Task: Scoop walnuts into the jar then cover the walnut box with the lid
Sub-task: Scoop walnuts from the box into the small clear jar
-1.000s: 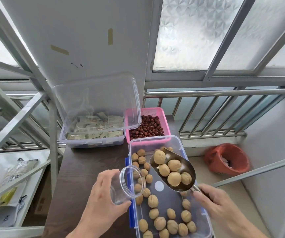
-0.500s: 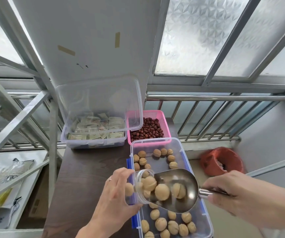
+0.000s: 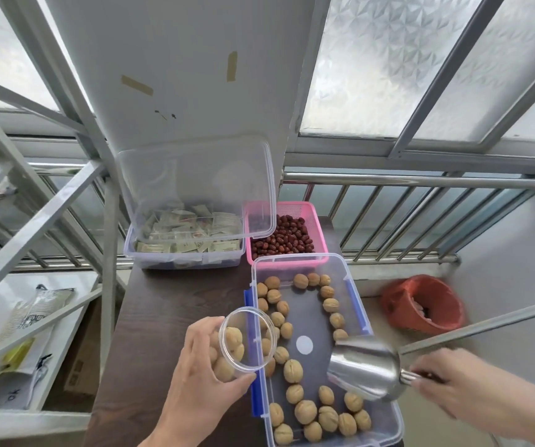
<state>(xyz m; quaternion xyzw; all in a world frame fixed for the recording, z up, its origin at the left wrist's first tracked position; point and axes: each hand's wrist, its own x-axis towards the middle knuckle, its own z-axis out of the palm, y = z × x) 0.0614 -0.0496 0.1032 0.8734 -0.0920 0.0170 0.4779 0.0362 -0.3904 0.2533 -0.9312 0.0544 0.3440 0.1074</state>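
My left hand point(image 3: 195, 379) grips a clear plastic jar point(image 3: 246, 340), tilted with its mouth toward the right, at the left edge of the walnut box point(image 3: 343, 269). Several walnuts point(image 3: 232, 341) lie inside the jar. My right hand point(image 3: 453, 382) holds the handle of a steel scoop point(image 3: 364, 369), which is turned mouth-down over the box's right side and looks empty. Loose walnuts point(image 3: 293, 371) ring the floor of the clear, blue-clipped box. A clear lid point(image 3: 195, 188) leans upright against the wall behind.
A clear box of paper sachets point(image 3: 185, 243) stands at the back of the dark table point(image 3: 163, 301), with a pink basket of red dates point(image 3: 287, 237) beside it. A red bin point(image 3: 420, 304) sits on the floor at right. Metal railings surround the table.
The walnuts went from the scoop into the jar. The scoop then drew back to the right and turned downward over the box; the jar stays in my left hand.
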